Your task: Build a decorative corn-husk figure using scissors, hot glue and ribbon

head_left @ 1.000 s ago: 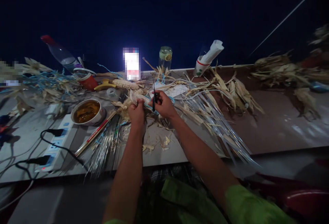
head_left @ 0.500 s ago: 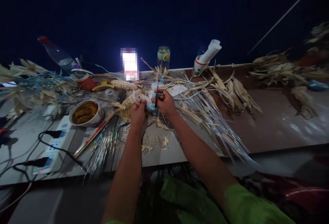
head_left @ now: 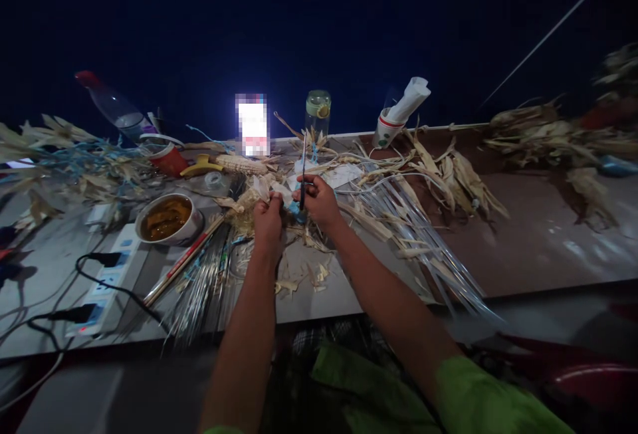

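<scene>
Near the middle of the table, my left hand [head_left: 268,221] pinches a pale, thin piece of corn husk [head_left: 282,193] between thumb and fingers. Close beside it on the right, my right hand [head_left: 321,201] is closed on what look like scissors [head_left: 304,161], with a dark handle and a slim blade pointing up and away. Their exact shape is partly hidden by the fingers. Light-blue material [head_left: 295,209] shows between the hands. Under and around my left hand lies a tangle of pale fibres [head_left: 242,216]. Small husk scraps [head_left: 319,276] lie nearer the table edge.
A bowl of brown liquid [head_left: 169,218] stands left, beside a power strip [head_left: 112,281] with cables. Thin wires [head_left: 199,294] and clear rods [head_left: 428,241] flank my arms. Behind are a corn cob [head_left: 244,165], a lit screen [head_left: 252,125], a bottle [head_left: 318,111] and a paper cup [head_left: 386,133].
The scissors' blade has tilted slightly and now catches more light. The husk piece by my left hand has shifted a little; both hands stay in nearly the same place.
</scene>
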Tool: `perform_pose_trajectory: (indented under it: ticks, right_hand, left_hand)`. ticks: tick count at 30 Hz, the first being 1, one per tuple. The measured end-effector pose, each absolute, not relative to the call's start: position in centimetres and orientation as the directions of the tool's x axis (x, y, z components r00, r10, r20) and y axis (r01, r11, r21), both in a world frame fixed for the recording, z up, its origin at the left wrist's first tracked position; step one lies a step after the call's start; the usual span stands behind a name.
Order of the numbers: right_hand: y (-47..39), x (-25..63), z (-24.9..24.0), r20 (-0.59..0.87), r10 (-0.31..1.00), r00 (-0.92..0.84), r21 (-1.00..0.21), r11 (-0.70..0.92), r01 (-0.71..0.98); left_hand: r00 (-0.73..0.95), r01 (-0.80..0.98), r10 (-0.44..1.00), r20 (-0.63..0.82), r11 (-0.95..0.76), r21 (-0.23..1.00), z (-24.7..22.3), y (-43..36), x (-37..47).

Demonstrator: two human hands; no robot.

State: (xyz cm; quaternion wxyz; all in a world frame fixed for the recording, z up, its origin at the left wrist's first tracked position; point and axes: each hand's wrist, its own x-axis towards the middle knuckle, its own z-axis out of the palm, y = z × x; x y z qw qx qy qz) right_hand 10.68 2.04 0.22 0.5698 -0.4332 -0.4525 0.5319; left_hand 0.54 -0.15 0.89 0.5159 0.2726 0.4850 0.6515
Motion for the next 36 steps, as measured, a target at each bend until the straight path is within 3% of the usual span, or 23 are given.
perform_pose_trajectory:
  ticks: [36]
  right_hand:
    - [2.0, 10.7, 0.2, 0.067, 0.998, -0.01, -0.983, 0.064, -0.174]
  left_hand:
    - [-0.297, -0.392, 0.95, -0.099, -0.026, 0.92, 0.1, 0.3, 0.1]
